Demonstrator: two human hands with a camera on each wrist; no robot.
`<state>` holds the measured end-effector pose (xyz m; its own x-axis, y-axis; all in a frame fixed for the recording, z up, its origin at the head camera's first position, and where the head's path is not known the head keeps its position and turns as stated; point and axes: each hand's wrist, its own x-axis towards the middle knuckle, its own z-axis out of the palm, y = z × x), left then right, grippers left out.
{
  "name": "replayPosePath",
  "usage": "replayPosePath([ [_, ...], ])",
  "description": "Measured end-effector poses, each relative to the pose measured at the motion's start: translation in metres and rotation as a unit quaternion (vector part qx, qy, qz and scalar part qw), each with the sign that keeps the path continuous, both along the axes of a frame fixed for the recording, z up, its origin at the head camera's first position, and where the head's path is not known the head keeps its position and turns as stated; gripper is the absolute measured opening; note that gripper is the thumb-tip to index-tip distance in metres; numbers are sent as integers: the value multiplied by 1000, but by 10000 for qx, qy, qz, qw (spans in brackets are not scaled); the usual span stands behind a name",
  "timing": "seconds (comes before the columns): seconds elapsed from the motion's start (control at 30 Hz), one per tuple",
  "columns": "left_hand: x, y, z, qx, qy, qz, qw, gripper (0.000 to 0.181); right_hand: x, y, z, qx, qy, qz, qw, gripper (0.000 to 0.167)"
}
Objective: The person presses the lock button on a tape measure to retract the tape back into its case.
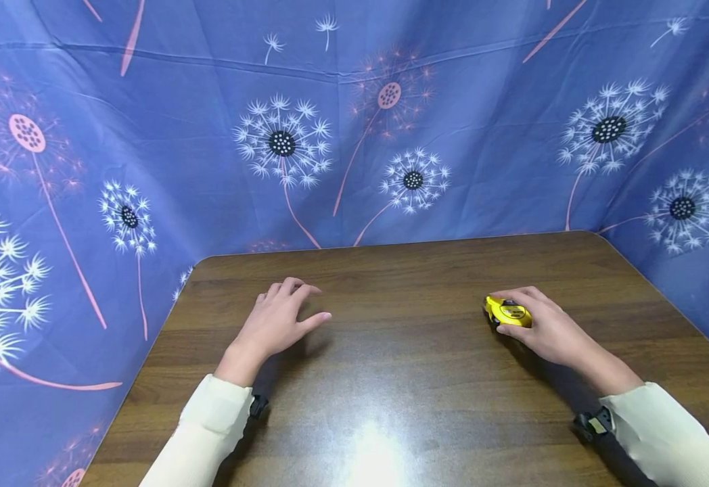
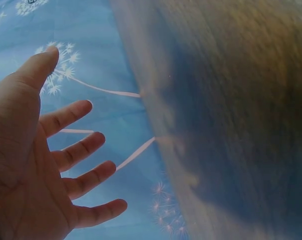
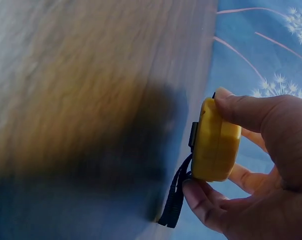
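Observation:
A yellow tape measure [image 1: 511,313] with a black wrist strap [image 3: 175,197] is over the right part of the table. My right hand [image 1: 546,329] grips it between thumb and fingers. In the right wrist view the yellow case [image 3: 218,145] is seen side-on, with a black clip on its face. On the left, my left hand [image 1: 278,318] hovers above the table with nothing in it. Its fingers are spread and slightly bent, as the left wrist view shows with the bare palm [image 2: 35,175].
The brown wooden table [image 1: 385,338] has rounded far corners and a bright glare spot near the front. Behind and beside it hangs a blue cloth [image 1: 208,135] printed with dandelions. Black bands with small devices [image 1: 595,424] sit at both wrists.

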<state>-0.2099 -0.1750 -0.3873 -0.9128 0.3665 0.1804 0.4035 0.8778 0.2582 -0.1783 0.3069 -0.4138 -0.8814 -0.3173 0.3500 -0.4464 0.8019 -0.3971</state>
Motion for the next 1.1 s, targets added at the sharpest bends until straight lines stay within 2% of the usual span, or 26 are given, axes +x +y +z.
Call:
replayPosePath([
  [0.37,2,-4,0,-130,280,-14,9995,66,8,12,-4,114,21,-93,9999,59],
  [0.63,3,-4,1,-286,105,74,9995,79,11,13,-6,168,-87,-191,9996,56],
  [0.83,5,-6,0,-406,143,76,9990,81,10,14,-6,247,-149,-227,9993,56],
  [1.1,6,-4,-1,-447,-34,191,9988,85,11,17,1,173,-543,-70,9984,62],
])
